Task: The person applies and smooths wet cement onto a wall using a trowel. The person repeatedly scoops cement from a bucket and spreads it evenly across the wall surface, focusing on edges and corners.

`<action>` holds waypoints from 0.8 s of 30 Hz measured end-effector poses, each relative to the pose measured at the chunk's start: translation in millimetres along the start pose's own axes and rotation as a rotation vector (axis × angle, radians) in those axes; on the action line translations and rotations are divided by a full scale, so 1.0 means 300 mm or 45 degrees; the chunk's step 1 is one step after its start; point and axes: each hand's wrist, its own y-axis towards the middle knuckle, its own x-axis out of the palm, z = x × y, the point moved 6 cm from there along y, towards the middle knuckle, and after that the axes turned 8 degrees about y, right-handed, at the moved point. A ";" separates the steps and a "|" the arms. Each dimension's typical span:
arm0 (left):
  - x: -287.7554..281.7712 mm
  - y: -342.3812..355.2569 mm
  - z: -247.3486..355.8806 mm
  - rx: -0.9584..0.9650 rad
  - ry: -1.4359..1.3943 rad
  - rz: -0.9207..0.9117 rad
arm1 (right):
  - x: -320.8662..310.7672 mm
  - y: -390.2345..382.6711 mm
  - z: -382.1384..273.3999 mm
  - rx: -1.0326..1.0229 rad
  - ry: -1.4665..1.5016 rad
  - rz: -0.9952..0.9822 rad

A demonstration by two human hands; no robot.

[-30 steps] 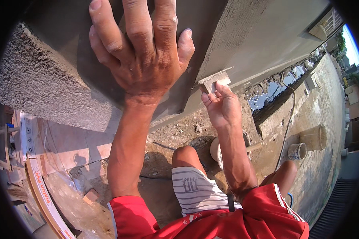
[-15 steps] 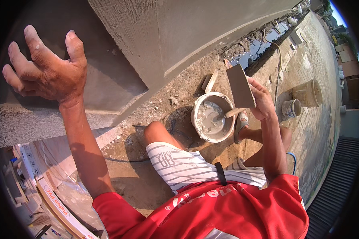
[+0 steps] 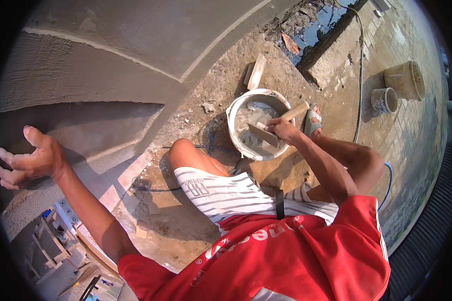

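My right hand (image 3: 283,130) grips a rectangular plastering trowel (image 3: 262,134), its flat blade tilted over the bucket. Below it, the round, pale bucket (image 3: 232,123) contains wet grey mortar (image 3: 246,120). A second tool's wooden handle (image 3: 296,111) leans out over the bucket's right rim, just beyond my hand. At the far left, my left hand (image 3: 32,161) is empty, fingers apart and slightly bent. It is beside the recess in the grey plastered wall (image 3: 110,55); I cannot tell whether it touches the surface.
A flat wooden piece (image 3: 256,71) lies behind the bucket. Two more buckets, one small (image 3: 384,100) and one large (image 3: 404,80), stand at the right beside a hose (image 3: 360,65). A water-filled ditch (image 3: 311,35) runs at the back. Timber pieces (image 3: 50,243) lie lower left.
My right hand has brought the trowel down and left, from beside the bucket to over its mortar. My left hand appears lower against the wall; the whole view has also turned.
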 end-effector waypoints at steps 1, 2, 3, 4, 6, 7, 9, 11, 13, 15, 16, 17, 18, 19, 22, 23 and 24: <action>-0.008 0.013 0.014 0.040 0.015 0.037 | 0.018 0.021 0.017 0.034 0.158 -0.012; -0.018 0.027 0.031 0.065 0.019 0.061 | 0.034 0.039 0.023 0.000 0.174 -0.018; -0.030 0.040 0.048 0.092 0.026 0.084 | 0.059 0.048 0.021 -0.031 0.188 -0.026; -0.031 0.044 0.050 0.097 0.037 0.080 | 0.084 0.056 0.018 -0.061 0.202 -0.034; -0.033 0.041 0.050 0.101 0.059 0.071 | 0.086 0.074 0.017 -0.084 0.174 0.039; -0.034 0.042 0.055 0.095 0.057 0.069 | 0.083 0.090 0.018 -0.097 0.183 0.076; -0.038 0.045 0.060 0.112 0.057 0.076 | 0.088 0.108 0.019 -0.170 0.221 0.141; -0.041 0.050 0.059 0.115 0.059 0.075 | 0.095 0.119 0.020 -0.223 0.097 0.158; -0.044 0.049 0.070 0.085 0.051 0.064 | 0.085 0.141 0.042 -0.267 -0.016 0.157; -0.046 0.048 0.074 0.086 0.043 0.060 | 0.089 0.158 0.057 -0.300 -0.118 0.121; -0.047 0.048 0.073 0.086 0.040 0.057 | 0.086 0.163 0.062 -0.294 -0.116 0.116; -0.046 0.047 0.072 0.090 0.044 0.059 | 0.084 0.168 0.068 -0.288 -0.114 0.112; -0.044 0.044 0.070 0.094 0.047 0.059 | 0.083 0.166 0.070 -0.280 -0.112 0.108; -0.042 0.043 0.069 0.098 0.049 0.060 | 0.084 0.166 0.071 -0.265 -0.136 0.094; -0.044 0.048 0.072 0.093 0.059 0.060 | 0.096 0.158 0.060 -0.195 -0.235 0.052; -0.045 0.045 0.073 0.094 0.054 0.052 | 0.100 0.148 0.061 -0.151 -0.285 0.040; -0.048 0.037 0.075 0.095 0.048 0.044 | 0.110 0.138 0.063 -0.108 -0.336 0.027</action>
